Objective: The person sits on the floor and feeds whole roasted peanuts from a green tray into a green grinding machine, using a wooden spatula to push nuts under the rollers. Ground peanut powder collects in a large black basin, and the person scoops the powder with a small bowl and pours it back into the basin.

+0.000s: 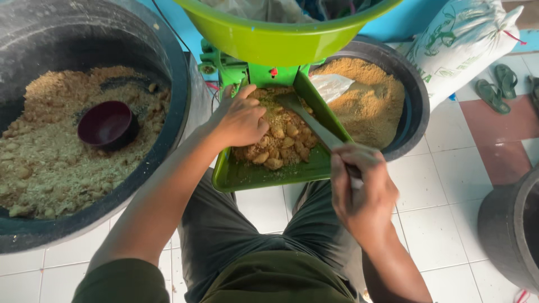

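While left hand (pixel 240 120) presses crumbs (pixel 278 140), right hand (pixel 362 188) grips spatula (pixel 314 126).

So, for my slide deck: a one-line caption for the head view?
Left hand pushes lumpy feed up green chute; right hand holds scraper.

Bright, even daylight, no hard glare. Soft shadow under the green tray (pixel 247 177) onto the white floor tiles (pixel 443 185). Inside wall of the big black tub (pixel 33 50) at left goes dark. Focus OK at centre; right hand (pixel 362 188) slightly motion-blurred. Wide-angle bend twd the pic edges, tub rims curve.
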Tool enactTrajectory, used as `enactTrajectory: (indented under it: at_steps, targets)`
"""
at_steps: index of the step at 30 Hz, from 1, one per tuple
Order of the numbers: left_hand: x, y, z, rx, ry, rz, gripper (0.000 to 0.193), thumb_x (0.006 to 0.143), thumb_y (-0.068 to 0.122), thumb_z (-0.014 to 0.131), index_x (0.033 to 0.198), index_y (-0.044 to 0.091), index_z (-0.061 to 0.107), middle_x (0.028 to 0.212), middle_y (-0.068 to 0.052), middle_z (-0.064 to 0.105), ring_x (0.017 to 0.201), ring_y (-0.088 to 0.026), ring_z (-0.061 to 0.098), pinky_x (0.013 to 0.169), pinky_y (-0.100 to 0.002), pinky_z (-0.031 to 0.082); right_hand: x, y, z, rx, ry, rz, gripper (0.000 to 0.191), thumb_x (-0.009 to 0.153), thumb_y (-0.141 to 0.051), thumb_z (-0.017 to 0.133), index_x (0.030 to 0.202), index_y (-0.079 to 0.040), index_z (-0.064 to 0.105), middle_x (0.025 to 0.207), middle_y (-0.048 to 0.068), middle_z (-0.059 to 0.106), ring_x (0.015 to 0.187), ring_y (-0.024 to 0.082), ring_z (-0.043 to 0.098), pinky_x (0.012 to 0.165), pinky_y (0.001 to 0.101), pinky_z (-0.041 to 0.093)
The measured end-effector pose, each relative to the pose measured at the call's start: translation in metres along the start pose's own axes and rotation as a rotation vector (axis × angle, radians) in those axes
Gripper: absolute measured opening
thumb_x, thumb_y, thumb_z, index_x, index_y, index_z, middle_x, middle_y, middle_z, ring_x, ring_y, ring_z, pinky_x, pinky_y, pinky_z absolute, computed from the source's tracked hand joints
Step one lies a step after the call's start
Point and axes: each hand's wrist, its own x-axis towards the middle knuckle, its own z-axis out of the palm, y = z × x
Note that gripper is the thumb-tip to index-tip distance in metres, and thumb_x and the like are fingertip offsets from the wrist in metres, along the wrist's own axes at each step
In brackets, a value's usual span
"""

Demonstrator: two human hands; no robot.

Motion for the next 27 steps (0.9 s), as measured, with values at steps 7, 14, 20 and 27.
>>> enactTrajectory:
  at_steps: [7,14,20,27]
  targets:
    - [-0.007,0.006,0.003,-0.101,0.068,-0.065,0.044,0.090,0.031,0.049,0.122,0.010,0.072,0.122,-0.014,0.070,0.143,-0.033,0.041,0.115,-0.070,0.017,0.004,0.015,0.030,0.037,-0.082,-0.052,0.020,0.098,0.006,0.069,0.111,0.001,0.054,0.116,0.018,0.071,0.098,0.027,0.075,0.080,0.0323,0.061]
    - [-0.002,0.008,-0.004,-0.093,0.013,0.042,0.053,0.091,0.034,0.044,0.139,0.019,0.061,0.142,-0.002,0.060,0.148,-0.033,0.027,0.111,-0.079,-0.002,-0.026,0.030,-0.032,0.020,0.012,0.023,0.020,0.107,0.003,0.067,0.117,0.001,0.050,0.115,0.016,0.073,0.099,0.017,0.075,0.082,0.0262,0.063]
    - [-0.010,0.012,-0.015,-0.094,-0.067,0.070,0.049,0.090,0.036,0.046,0.132,0.024,0.068,0.133,0.002,0.068,0.152,-0.027,0.031,0.117,-0.077,-0.001,0.014,-0.039,-0.068,-0.117,-0.029,0.123,0.023,0.104,0.001,0.071,0.113,0.002,0.050,0.109,0.015,0.073,0.094,0.016,0.075,0.079,0.0247,0.061]
    - [-0.033,0.018,0.000,-0.131,0.243,0.155,0.046,0.089,0.027,0.057,0.133,0.014,0.067,0.136,-0.007,0.063,0.142,-0.032,0.042,0.113,-0.075,0.016,0.010,-0.003,-0.022,-0.018,-0.046,0.039,0.019,0.103,0.006,0.068,0.113,0.002,0.052,0.113,0.016,0.074,0.093,0.020,0.076,0.083,0.0289,0.061]
